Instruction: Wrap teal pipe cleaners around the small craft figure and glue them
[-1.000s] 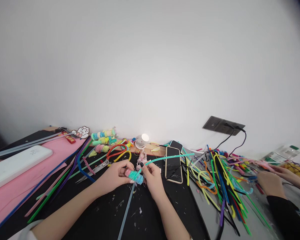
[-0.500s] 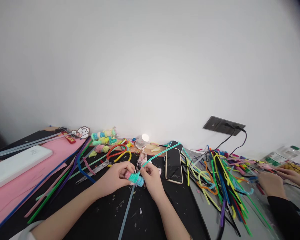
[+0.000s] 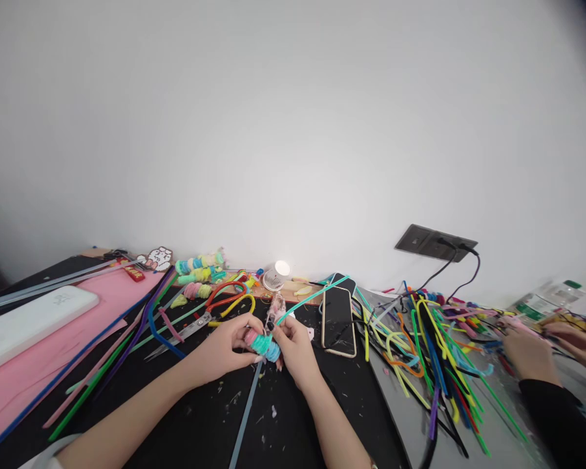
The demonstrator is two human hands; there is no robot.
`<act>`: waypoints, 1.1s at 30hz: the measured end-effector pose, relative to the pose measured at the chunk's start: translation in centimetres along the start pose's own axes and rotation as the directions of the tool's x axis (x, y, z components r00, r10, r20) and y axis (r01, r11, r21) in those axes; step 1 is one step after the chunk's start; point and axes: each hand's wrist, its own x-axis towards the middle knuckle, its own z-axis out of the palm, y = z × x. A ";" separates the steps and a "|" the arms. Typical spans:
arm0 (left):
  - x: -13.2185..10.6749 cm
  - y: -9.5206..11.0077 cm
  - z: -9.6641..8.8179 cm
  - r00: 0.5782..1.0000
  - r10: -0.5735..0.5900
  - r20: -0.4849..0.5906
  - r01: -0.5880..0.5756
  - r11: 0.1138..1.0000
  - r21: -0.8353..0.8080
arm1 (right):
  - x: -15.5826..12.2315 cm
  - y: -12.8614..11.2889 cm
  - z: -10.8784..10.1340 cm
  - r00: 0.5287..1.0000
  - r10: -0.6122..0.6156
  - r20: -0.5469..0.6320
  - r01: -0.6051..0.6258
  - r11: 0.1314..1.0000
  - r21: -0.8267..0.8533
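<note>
Above the black mat (image 3: 293, 430), my left hand (image 3: 234, 342) pinches a fuzzy coil of pipe cleaner (image 3: 262, 344) wound in pink, green and blue bands. My right hand (image 3: 295, 345) is closed at the coil's right side on a teal pipe cleaner (image 3: 317, 298), whose free end sticks out up and to the right. Fingers cover the spot where strand and coil meet. A long grey-blue stick (image 3: 247, 417) runs from beneath the coil to the bottom edge. Just behind my hands is a pinkish see-through object (image 3: 276, 306), partly hidden.
Scissors (image 3: 200, 320) lie left of my hands, near finished coils (image 3: 199, 260). A white paper cup (image 3: 276, 276) stands behind. To the right are a phone (image 3: 338, 322) and heaped pipe cleaners (image 3: 439, 365). A co-worker's hands (image 3: 532, 355) work at far right, below a wall socket (image 3: 434, 243).
My hands stay in nearly the same place, with the coil turned slightly between them. The whole view has shifted a little to the left. The co-worker's hands have moved slightly.
</note>
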 end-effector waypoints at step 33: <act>0.0 1.3 0.3 0.979 -0.197 -0.047 0.196 0.980 -0.030 | -0.5 -2.0 0.0 0.996 -0.071 -0.052 0.070 0.997 -0.026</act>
